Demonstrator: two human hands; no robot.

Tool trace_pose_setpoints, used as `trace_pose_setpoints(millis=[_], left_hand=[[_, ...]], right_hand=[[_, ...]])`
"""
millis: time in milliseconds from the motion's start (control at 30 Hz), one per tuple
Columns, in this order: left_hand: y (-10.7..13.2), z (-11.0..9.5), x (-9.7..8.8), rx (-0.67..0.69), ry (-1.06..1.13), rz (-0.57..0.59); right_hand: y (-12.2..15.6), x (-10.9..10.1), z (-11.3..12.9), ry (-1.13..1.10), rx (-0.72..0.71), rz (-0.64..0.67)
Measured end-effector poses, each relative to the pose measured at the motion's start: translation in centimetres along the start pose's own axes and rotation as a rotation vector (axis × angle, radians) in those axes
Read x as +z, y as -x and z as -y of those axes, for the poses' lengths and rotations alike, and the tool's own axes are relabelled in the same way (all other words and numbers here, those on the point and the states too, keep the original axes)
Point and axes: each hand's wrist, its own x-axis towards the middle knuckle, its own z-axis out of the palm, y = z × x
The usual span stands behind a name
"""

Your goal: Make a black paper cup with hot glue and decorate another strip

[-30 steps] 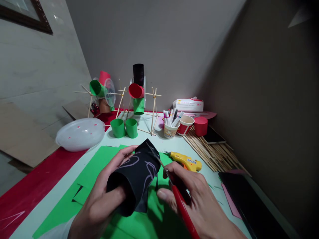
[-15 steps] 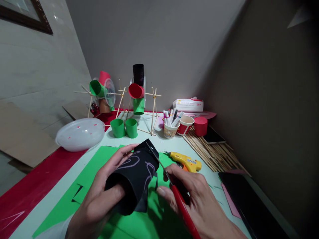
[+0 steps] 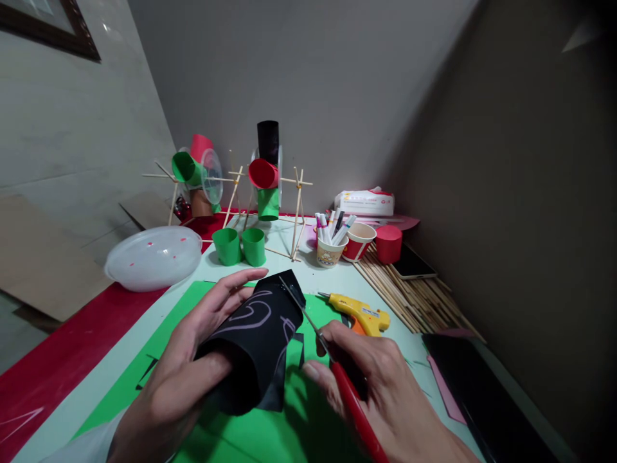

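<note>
Holding the tube: left hand (image 3: 173,376) pinches the wall of the black paper tube (image 3: 258,341), thumb inside the near mouth, fingers outside; it is tilted above green paper (image 3: 128,386).
Red-handled scissors (image 3: 344,387): gripped in the right hand (image 3: 385,373), blades lying over the tube's far end; whether they touch it, I cannot tell.
Blade risk: pushing too hard could tear or pierce the paper, or slip toward the left fingers.
Tube risk: squeezing from the left thumb might crush or crease the wall.
Glossy spot at the far end: possibly glue; if wet, it could stick to the blades.
Yellow glue gun (image 3: 359,312): near the right hand; a burn seems possible if it is hot.
Patterned paper cup (image 3: 330,257): filled with upright and leaning markers (image 3: 332,226).
Red-and-white paper cup (image 3: 359,243): pale inner wall visible; bottom hidden.
Two green paper cups (image 3: 227,248): upright side by side; contents hidden.
</note>
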Motion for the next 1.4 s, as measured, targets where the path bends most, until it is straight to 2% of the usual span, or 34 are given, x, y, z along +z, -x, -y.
trace_pose_setpoints(millis=[133,267,600,967,1200,1267,1400], left_hand=[[0.0,-0.2,0.2,-0.003,-0.006,-0.035],[-0.2,-0.4,0.4,0.063,-0.019,-0.083],[-0.5,-0.6,0.1,0.095,0.059,-0.057],[-0.8,-1.5,-1.0,0.085,-0.129,-0.082],[-1.7,-1.6,-2.2,0.204,-0.065,0.057],[-1.6,-1.7,-2.3,0.113,0.069,0.093],[-0.7,-1.7,-2.1,-0.23,0.399,0.109]], right_hand=[[0.0,0.0,-0.1,-0.01,0.002,0.025],[0.2,0.2,-0.3,0.013,-0.01,0.041],[0.4,0.1,-0.3,0.052,-0.006,0.077],[0.4,-0.3,-0.4,0.147,0.002,0.097],[0.3,0.1,-0.4,0.118,0.035,0.115],[0.1,0.4,-0.4,0.077,0.04,0.125],[-0.2,0.7,-0.4,-0.059,0.05,0.117]])
